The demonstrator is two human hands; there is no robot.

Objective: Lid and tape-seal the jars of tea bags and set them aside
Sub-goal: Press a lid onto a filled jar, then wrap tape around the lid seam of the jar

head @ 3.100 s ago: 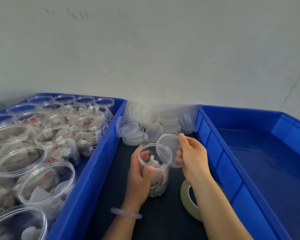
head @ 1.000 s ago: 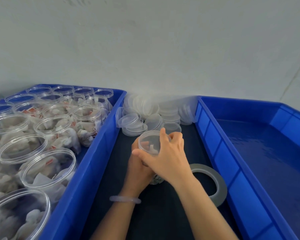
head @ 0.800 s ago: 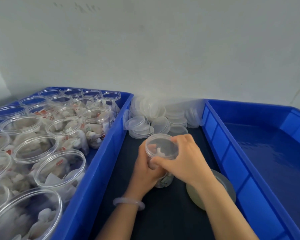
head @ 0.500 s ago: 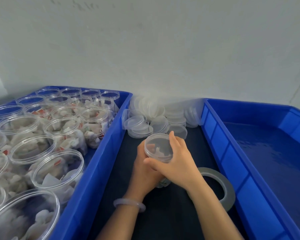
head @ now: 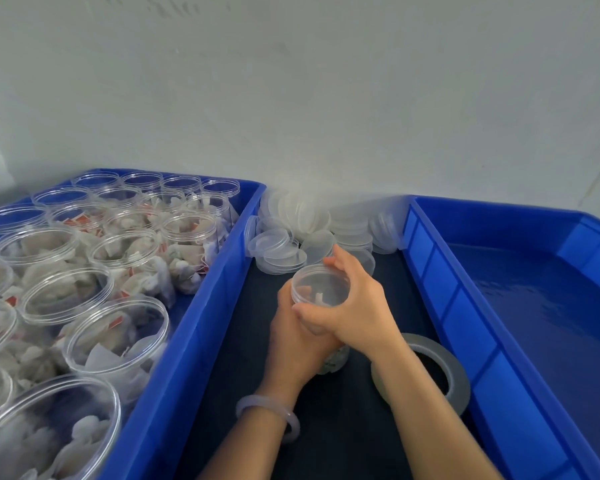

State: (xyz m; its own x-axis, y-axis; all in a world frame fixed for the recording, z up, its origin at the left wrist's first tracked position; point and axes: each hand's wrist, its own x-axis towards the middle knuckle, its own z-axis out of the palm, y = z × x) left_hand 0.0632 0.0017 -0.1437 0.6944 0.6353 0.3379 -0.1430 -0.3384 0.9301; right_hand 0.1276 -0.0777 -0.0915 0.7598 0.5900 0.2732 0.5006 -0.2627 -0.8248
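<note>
A clear plastic jar of tea bags point(head: 333, 362) stands on the dark mat between two blue bins. A clear lid point(head: 321, 285) sits on its mouth. My left hand point(head: 291, 344) wraps around the jar's body from the left. My right hand point(head: 355, 306) curls over the lid, thumb at its near edge and fingers around its far rim. Most of the jar's wall is hidden by both hands. A grey roll of tape point(head: 444, 368) lies flat on the mat, just right of the jar and partly under my right forearm.
A blue bin point(head: 201, 334) on the left holds several open jars of tea bags point(head: 66, 296). A loose pile of clear lids point(head: 302, 233) lies at the back of the mat. Another blue bin point(head: 465, 323) stands on the right. A white wall rises behind.
The lid went from beside the open jar onto its mouth. My right hand has since shifted its hold around the lid, fingers now reaching over the far rim. My left hand kept hold of the jar.
</note>
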